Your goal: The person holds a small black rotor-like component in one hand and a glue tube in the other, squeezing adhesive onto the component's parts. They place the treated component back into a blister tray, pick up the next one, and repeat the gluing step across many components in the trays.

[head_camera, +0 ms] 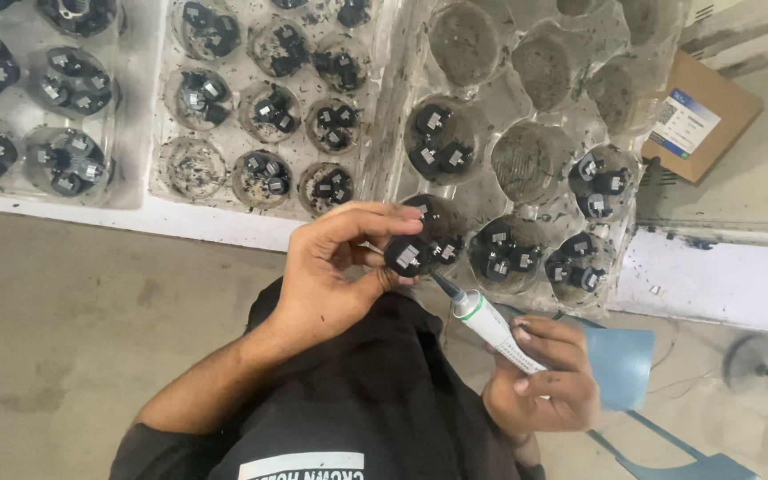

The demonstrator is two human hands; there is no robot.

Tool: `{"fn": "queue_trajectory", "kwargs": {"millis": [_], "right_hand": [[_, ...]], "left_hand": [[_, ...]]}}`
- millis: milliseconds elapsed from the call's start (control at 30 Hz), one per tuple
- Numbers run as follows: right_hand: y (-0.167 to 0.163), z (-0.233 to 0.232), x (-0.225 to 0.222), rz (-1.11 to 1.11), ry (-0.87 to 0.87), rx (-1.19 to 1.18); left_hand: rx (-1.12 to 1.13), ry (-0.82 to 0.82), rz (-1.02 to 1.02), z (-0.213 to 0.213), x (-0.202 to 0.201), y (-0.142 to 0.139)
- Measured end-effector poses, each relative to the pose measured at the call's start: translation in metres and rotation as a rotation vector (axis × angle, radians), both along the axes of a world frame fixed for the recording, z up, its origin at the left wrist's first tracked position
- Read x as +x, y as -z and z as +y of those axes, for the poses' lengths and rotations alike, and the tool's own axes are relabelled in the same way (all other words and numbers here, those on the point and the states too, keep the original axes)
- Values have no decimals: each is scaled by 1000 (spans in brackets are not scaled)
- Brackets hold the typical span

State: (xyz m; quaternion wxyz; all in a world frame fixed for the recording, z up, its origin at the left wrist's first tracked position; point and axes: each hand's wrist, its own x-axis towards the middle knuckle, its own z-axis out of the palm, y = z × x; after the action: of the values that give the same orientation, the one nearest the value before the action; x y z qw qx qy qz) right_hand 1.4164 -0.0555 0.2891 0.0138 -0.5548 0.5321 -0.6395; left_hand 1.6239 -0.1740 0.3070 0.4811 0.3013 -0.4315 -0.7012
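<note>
Left hand (335,267) pinches a black part (408,256), right hand (544,378) grips a pen tool (484,318), above part-filled clear trays (508,191).

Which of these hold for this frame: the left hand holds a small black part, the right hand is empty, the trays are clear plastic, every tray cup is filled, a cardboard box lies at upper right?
1. The left hand holds a small black part. True.
2. The right hand is empty. False: it grips a white pen-shaped tool whose dark tip points at the part.
3. The trays are clear plastic. True.
4. Every tray cup is filled. False: several cups at upper right hold no parts.
5. A cardboard box lies at upper right. True.
</note>
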Motion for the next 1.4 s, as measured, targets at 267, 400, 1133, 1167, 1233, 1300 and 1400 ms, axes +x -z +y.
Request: {"fn": "queue_trajectory", "kwargs": {"millis": [267,400,1133,1167,1233,1300,1400], "right_hand": [[-4,-12,-3,212,-60,-17],[-12,-15,-3,302,-96,37],[-18,-26,-16,397,-189,-5],[-18,-25,-16,403,-190,0],[-18,-23,-16,415,-192,11],[-17,-21,-15,408,-184,29],[-18,-21,-15,402,-177,54]], "left_hand": [[38,7,12,3,3,5],[11,20,-39,0,6,3],[95,42,-99,-1,2,11],[98,40,-91,-1,2,11],[103,36,-77,0,1,11],[102,38,-87,1,2,11],[95,38,-58,2,2,14]]}}
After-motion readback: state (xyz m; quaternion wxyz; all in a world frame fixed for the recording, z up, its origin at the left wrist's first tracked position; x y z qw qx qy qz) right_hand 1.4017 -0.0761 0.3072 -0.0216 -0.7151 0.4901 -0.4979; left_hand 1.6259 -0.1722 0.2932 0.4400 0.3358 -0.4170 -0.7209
